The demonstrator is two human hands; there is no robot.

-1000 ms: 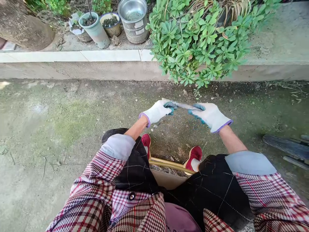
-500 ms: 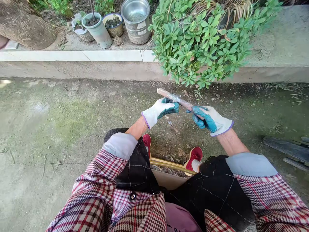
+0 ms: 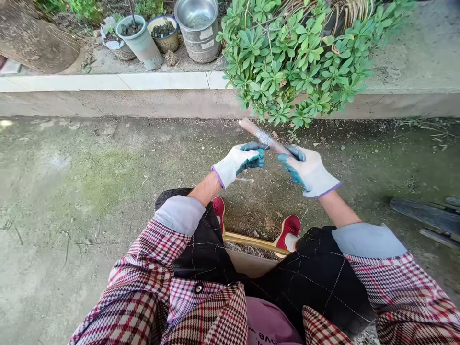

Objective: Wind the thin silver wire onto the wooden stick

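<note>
My right hand point(image 3: 307, 168), in a white glove with a green coated palm, is closed around the lower end of a wooden stick point(image 3: 249, 126). The stick tilts up to the left, and a band of silvery wire point(image 3: 264, 137) is wound round it. My left hand point(image 3: 240, 162), gloved alike, is just below the wire band with its fingers curled together. What those fingers hold is hidden. Under them a small thin piece with a pale end point(image 3: 245, 180) shows, blurred; I cannot tell whether it hangs from something.
Across the front runs a low ledge point(image 3: 161, 82) bearing flower pots point(image 3: 143, 48), a metal pot point(image 3: 199, 38) and a leafy plant point(image 3: 287, 62) that overhangs the ground. My red shoes point(image 3: 288, 230) are below my hands. A dark slatted object point(image 3: 424, 213) lies at the right.
The stick has swung to a steeper tilt, its free end slightly higher and to the right. My right hand has turned and shifted left. The small piece below has moved left and lies nearly level.
</note>
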